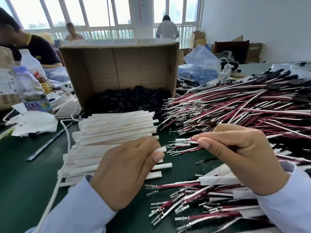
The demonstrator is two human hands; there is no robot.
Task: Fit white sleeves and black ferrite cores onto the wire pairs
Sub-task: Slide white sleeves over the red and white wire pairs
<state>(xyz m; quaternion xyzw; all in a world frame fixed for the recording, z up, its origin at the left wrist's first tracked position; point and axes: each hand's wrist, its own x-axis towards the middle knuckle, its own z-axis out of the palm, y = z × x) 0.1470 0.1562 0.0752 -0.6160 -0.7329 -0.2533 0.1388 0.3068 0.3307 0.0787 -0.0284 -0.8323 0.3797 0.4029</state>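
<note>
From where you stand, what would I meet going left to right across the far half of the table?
Plastic bottles → cardboard box holding black ferrite cores → heap of red and white wire pairs.

Sleeves [116, 128] left, wire pairs [235, 106] right, box [117, 68] (cores [127, 98] inside) behind
</note>
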